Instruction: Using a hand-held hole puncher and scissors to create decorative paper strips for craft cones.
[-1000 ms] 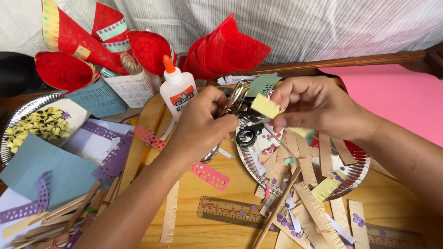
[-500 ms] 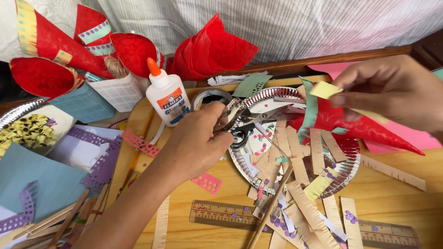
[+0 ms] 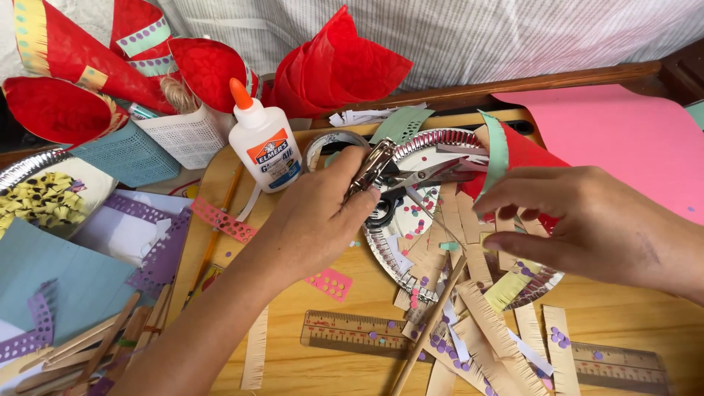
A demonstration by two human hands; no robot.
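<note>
My left hand (image 3: 315, 213) grips a small metal hole punch (image 3: 372, 167) over the rim of a foil plate (image 3: 433, 139). In the plate lie scissors (image 3: 422, 178) and several fringed brown paper strips (image 3: 469, 220). My right hand (image 3: 594, 224) hovers over the plate's right side, fingers spread and holding nothing. Just behind its fingers a red paper cone (image 3: 524, 158) with a green paper band (image 3: 497, 150) rests across the plate.
A white glue bottle (image 3: 264, 147) with an orange cap stands behind my left hand. Red paper cones (image 3: 334, 66) line the back. Pink paper (image 3: 616, 139) lies right. A wooden ruler (image 3: 352, 331), wooden sticks (image 3: 95, 345), and purple and blue paper (image 3: 66, 275) lie nearer.
My right hand has let go of the red cone and the yellow paper piece, and now hovers open above the plate. My left hand stays at the plate's rim with the punch.
</note>
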